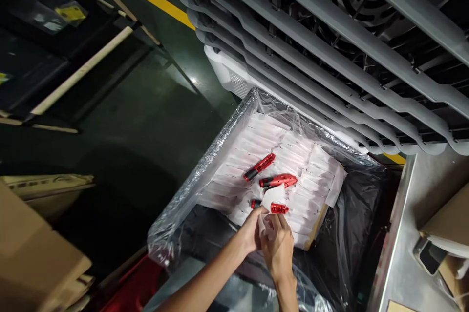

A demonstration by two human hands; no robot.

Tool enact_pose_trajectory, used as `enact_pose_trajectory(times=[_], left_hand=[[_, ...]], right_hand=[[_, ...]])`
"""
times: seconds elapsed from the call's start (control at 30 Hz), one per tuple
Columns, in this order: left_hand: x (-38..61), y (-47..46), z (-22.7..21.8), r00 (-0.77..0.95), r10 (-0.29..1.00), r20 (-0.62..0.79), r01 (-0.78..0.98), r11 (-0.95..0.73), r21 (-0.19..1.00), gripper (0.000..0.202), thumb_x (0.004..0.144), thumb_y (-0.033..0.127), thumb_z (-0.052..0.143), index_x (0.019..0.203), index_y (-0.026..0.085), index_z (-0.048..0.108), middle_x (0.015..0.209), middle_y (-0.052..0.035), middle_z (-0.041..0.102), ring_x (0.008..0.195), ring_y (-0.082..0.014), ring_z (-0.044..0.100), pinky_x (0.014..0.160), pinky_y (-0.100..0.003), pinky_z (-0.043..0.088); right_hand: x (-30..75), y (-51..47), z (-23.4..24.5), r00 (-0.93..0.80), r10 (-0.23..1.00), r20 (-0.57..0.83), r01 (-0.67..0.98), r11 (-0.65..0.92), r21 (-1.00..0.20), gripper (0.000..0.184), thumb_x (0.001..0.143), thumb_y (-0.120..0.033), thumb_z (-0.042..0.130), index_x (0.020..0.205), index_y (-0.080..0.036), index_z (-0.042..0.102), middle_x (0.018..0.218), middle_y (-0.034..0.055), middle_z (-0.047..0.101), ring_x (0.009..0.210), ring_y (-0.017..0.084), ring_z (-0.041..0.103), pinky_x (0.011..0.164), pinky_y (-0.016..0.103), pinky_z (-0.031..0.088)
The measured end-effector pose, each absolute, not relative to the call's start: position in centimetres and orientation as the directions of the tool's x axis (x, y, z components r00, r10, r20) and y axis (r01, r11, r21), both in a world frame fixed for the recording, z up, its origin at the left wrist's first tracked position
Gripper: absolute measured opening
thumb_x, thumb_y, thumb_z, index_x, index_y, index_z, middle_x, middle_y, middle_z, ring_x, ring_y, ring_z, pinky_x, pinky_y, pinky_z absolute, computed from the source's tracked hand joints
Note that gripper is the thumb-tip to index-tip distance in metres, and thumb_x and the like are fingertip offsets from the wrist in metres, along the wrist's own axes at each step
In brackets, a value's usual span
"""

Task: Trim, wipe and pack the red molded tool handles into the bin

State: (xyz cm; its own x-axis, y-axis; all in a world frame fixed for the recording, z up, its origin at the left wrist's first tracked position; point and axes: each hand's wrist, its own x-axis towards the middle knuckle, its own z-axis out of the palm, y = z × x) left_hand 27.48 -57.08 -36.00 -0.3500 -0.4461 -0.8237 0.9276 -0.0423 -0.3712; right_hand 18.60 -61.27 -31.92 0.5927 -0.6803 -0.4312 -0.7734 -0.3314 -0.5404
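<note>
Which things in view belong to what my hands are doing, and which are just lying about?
In use, apparently:
- white wrapper, held in both hands
- red-and-black parts
- rows of white packets
- plastic liner around them

Apparently just lying about:
- cardboard boxes, left
- stacked grey panels

Single view, taken from a camera worn on the person's head, facing forward and steeply down. The bare left hand (252,228) and bare right hand (279,241) show near 6 o'clock, at close range. Below them, the open box lined with clear plastic film (207,168) is seen from above, into its interior. The stack of grey moulded plastic panels (322,43) looms large toward 2 o'clock; the dark green floor (157,92), toward 10 o'clock, lies farther off.
</note>
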Motion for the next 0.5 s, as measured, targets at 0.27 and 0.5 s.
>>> enact_pose_trajectory(times=[0.27,0.5], left_hand=[[27.69,-57.15,-36.09,-0.414,-0.443,-0.795,0.896,-0.042,-0.442,0.017,0.075,0.034,0.056,0.073,0.018,0.058,0.049,-0.0003,0.056,0.041,-0.0191,0.056,0.043,-0.027,0.044],[28.31,-56.96,-36.41,-0.479,-0.365,-0.798,0.877,-0.156,-0.454,0.016,0.078,0.026,0.060,0.064,0.018,0.058,0.043,-0.0011,0.055,0.035,-0.0195,0.053,0.035,-0.027,0.038]], right_hand=[[17.97,-60.24,-32.17,0.452,-0.793,-0.408,-0.858,-0.262,-0.442,0.024,0.095,-0.026,0.040,0.089,-0.019,0.062,0.084,0.0079,0.067,0.072,0.023,0.063,0.064,0.029,0.040],[17.99,-61.24,-31.42,0.580,-0.624,-0.523,-0.807,-0.355,-0.471,0.031,0.075,-0.003,0.050,0.093,-0.025,0.064,0.083,-0.0015,0.071,0.070,0.016,0.065,0.060,0.024,0.032]])
